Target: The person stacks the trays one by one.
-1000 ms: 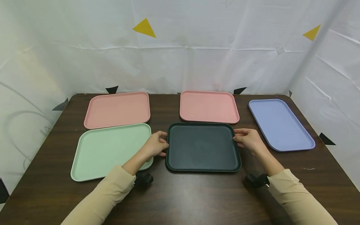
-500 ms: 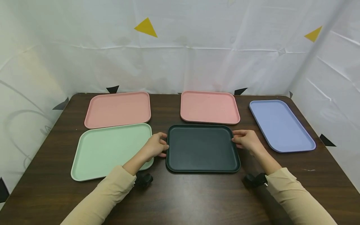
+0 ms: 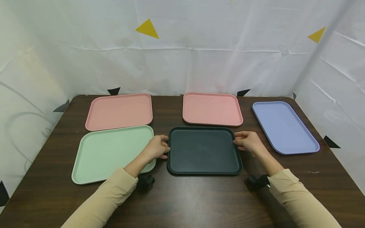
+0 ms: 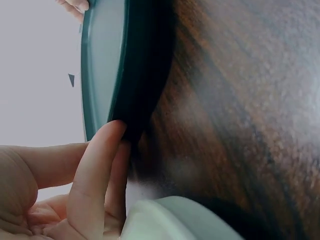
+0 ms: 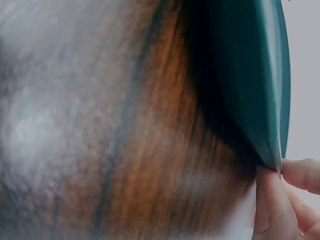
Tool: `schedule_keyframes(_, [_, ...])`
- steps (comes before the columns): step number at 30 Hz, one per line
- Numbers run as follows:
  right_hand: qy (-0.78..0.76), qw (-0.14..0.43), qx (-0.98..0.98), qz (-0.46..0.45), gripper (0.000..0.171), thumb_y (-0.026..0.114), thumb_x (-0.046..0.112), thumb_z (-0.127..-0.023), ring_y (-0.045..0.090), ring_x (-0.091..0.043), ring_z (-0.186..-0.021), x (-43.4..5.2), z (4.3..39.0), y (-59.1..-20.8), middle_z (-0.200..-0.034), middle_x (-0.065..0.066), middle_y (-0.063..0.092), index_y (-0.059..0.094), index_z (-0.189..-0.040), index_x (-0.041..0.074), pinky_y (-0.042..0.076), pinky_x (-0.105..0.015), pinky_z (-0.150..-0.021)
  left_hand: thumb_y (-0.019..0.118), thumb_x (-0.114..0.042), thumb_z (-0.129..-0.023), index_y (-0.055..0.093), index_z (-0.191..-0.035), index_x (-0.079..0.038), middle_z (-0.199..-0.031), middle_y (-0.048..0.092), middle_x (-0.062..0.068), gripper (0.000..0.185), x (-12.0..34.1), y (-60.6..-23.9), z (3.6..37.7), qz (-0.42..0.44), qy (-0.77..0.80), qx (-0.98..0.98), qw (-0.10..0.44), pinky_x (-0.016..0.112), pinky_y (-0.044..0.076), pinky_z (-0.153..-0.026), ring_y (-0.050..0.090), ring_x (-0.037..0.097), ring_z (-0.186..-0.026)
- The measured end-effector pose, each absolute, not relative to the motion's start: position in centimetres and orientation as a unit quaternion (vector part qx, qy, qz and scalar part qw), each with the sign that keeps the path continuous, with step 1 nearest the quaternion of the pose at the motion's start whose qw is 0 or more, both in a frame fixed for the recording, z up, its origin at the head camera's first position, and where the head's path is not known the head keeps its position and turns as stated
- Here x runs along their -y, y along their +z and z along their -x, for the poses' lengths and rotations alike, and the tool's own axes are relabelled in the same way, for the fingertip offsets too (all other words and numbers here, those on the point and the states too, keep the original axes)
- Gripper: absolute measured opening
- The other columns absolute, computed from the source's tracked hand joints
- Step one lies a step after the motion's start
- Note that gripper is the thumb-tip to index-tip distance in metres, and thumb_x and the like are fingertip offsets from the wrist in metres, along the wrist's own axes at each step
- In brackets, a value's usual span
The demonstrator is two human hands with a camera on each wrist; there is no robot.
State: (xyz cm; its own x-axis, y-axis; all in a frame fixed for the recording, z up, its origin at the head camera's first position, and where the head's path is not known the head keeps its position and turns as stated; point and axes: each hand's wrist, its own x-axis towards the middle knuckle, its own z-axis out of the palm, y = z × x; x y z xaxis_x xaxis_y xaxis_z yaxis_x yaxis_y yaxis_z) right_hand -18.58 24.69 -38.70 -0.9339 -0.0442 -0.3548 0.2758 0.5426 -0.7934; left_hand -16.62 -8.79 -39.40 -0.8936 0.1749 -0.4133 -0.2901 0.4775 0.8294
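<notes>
Five trays (image 3: pixel 204 150); two hands (image 3: pixel 156 147)

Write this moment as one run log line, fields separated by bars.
left hand: grips dark green plastic tray | right hand: grips opposite edge | tray: on brown wooden table

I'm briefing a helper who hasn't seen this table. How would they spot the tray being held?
On the dark wooden table lie five trays. In the near row, right of the mint green tray, is the dark green tray, gripped by the left hand and right hand. It is the only dark one.
</notes>
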Motion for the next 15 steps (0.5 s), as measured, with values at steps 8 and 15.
schedule_keyframes(8, [-0.469, 0.169, -0.865, -0.056, 0.047, 0.058, 0.002, -0.091, 0.059, 0.001, -0.081, -24.65, 18.61, -38.69, -0.121, -0.033, 0.057, 0.044, -0.132, -0.017, 0.061, -0.032, -0.081, 0.055, 0.006, -0.091, 0.037, -0.142, 0.007, -0.123, 0.053, 0.031, 0.054, 8.97, -39.04, 16.5, 0.038, 0.512, -0.823, 0.243, 0.03, 0.062, -0.068, 0.064, 0.033, -0.1])
schedule_keyframes(15, [-0.465, 0.174, -0.867, -0.053, 0.047, 0.057, 0.003, -0.092, 0.059, -0.001, -0.081, -24.87, 18.61, -38.58, -0.119, -0.032, 0.058, 0.043, -0.133, -0.017, 0.06, -0.033, -0.083, 0.055, 0.007, -0.09, 0.035, -0.142, 0.008, -0.125, 0.052, 0.032, 0.055, 8.92, -39.08, 16.55, 0.033, 0.516, -0.818, 0.251, 0.032, 0.062, -0.07, 0.064, 0.033, -0.101])
